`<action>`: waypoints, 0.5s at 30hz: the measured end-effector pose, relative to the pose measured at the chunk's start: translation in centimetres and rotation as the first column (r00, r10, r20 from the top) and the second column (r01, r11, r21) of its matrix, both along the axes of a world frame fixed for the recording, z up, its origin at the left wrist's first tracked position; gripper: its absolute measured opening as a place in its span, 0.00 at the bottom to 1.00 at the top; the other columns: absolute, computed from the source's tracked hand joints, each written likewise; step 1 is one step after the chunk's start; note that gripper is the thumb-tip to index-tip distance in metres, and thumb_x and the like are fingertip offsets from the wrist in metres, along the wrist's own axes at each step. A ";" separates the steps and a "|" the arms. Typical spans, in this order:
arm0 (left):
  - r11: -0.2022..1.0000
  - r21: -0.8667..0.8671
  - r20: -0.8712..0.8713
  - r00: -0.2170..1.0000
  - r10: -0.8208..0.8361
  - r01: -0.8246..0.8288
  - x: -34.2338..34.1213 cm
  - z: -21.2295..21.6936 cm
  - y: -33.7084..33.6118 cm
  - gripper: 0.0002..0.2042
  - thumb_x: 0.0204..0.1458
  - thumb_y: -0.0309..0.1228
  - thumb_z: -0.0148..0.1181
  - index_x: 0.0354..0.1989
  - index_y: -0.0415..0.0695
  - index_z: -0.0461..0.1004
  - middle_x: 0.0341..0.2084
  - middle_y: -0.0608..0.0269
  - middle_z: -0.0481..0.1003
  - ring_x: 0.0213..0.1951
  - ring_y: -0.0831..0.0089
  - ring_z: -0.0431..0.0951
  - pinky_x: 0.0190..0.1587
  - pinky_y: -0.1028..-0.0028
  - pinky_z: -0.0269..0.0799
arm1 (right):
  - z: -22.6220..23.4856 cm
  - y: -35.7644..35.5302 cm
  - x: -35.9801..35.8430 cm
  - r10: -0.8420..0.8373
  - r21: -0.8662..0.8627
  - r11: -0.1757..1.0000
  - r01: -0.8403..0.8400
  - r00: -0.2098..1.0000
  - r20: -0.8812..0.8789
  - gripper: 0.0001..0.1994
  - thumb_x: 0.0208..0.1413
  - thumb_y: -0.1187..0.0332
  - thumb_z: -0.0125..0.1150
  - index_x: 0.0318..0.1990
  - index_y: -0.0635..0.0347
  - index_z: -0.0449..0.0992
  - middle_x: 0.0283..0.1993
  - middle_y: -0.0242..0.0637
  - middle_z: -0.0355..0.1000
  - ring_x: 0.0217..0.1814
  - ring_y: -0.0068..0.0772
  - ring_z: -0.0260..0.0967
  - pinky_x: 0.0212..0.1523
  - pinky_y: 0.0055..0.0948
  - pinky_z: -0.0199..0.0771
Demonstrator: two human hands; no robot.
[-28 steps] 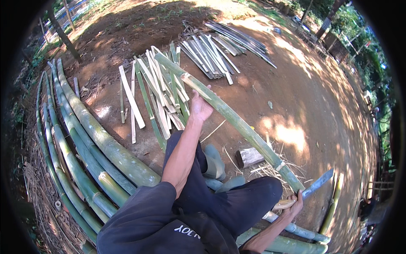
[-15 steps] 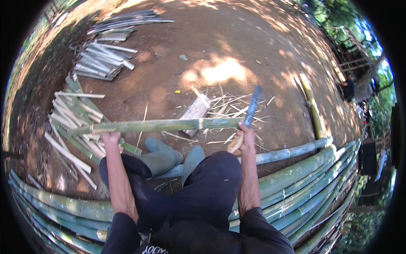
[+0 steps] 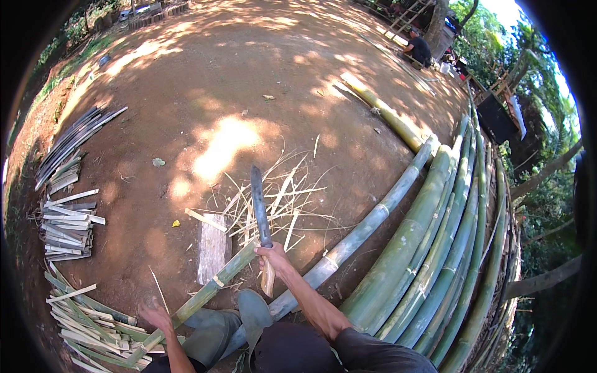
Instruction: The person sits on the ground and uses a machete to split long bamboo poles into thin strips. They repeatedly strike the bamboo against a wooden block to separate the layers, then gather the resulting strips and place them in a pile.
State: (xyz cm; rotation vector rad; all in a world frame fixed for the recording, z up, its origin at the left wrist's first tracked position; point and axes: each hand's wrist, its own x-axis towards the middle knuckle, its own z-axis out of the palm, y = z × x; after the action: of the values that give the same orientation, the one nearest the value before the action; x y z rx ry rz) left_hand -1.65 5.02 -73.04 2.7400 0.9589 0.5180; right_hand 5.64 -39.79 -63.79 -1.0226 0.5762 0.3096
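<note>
Between the two hands, a bamboo length [image 3: 200, 298] is slanting, its upper end meeting the right hand [image 3: 272, 256].

That hand is clamping the wooden handle [image 3: 268, 280] of a machete [image 3: 259, 205], whose blade is pointing beyond the grip; whether it is also pinching the bamboo length, I cannot tell. Just left of the bamboo length, the left hand [image 3: 154, 313] is showing blurred, its grip unreadable. The bamboo length is looking stiff, fairly light, probably slick-skinned and sharp along cut edges; the node [image 3: 217, 281] below the right grip is likely offering surer hold.
</note>
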 end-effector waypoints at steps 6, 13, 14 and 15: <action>0.289 -0.931 -0.224 0.277 -0.934 0.224 8.7 6.4 -13.9 0.24 0.58 0.49 0.54 0.49 0.38 0.76 0.43 0.51 0.78 0.49 0.60 0.75 0.56 0.64 0.65 | -0.2 -0.6 0.8 0.070 0.002 0.998 -0.070 0.998 -0.005 0.07 0.53 0.75 0.62 0.32 0.61 0.67 0.17 0.32 0.64 0.15 0.22 0.63 0.15 0.26 0.65; -0.018 -0.945 -0.080 0.285 -0.955 -0.327 10.0 6.2 -15.8 0.24 0.62 0.51 0.47 0.42 0.39 0.76 0.23 0.59 0.75 0.29 0.72 0.76 0.35 0.71 0.73 | 0.1 -2.5 1.7 0.166 -0.118 0.979 -0.164 0.986 0.010 0.07 0.53 0.73 0.62 0.34 0.63 0.68 0.19 0.34 0.68 0.14 0.21 0.63 0.14 0.25 0.65; 0.047 -0.983 -0.100 0.298 -0.949 -0.180 10.0 6.6 -16.3 0.24 0.63 0.51 0.45 0.39 0.39 0.74 0.22 0.61 0.74 0.26 0.73 0.74 0.32 0.72 0.71 | 0.2 -2.6 2.3 0.135 -0.168 0.977 -0.130 0.991 0.020 0.07 0.54 0.73 0.62 0.34 0.64 0.69 0.19 0.34 0.69 0.14 0.22 0.63 0.13 0.25 0.64; 0.123 -0.991 -0.131 0.320 -0.938 -0.044 9.8 7.2 -16.6 0.24 0.63 0.51 0.44 0.36 0.39 0.73 0.20 0.64 0.72 0.23 0.75 0.72 0.28 0.73 0.70 | 0.5 -2.4 2.9 0.114 -0.207 0.972 -0.107 0.993 0.021 0.07 0.54 0.73 0.62 0.35 0.65 0.69 0.20 0.35 0.70 0.13 0.22 0.63 0.13 0.26 0.64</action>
State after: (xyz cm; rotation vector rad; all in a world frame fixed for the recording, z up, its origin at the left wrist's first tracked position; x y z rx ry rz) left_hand 8.13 -11.57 -65.82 1.7085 -0.0270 -1.2739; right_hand 8.56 -42.14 -63.28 -1.2602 0.5306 0.3358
